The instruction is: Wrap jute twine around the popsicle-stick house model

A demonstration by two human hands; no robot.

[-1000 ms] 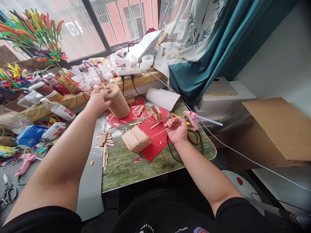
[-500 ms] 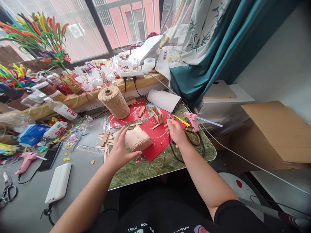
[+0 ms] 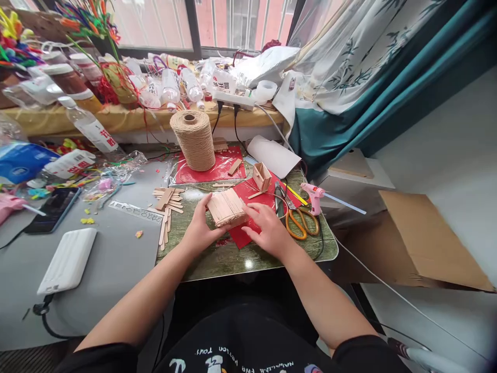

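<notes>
A small box of craft sticks [image 3: 225, 206] sits tilted over the table mat in front of me. My left hand [image 3: 200, 230] grips its left side, the fingers along the far edge and the thumb at the near one. My right hand [image 3: 267, 230] is at the box's right edge, fingers spread and fingertips close to or touching it. Red paper [image 3: 241, 237] shows beneath and between the hands. Just beyond my right hand lie pliers [image 3: 278, 199] and scissors with orange-brown handles [image 3: 297, 228]. A smaller open stick box [image 3: 262, 177] stands farther back.
Loose craft sticks [image 3: 167, 204] lie to the left beside a clear ruler [image 3: 134, 211]. A twine spool [image 3: 193, 142] stands behind. At right is a pink glue gun [image 3: 313, 196] with a long glue stick. A white power bank [image 3: 68, 261] lies at far left.
My right hand has left the pliers, which now lie on the red paper, and has come to the box. My left hand has closed on the box. The view has shifted.
</notes>
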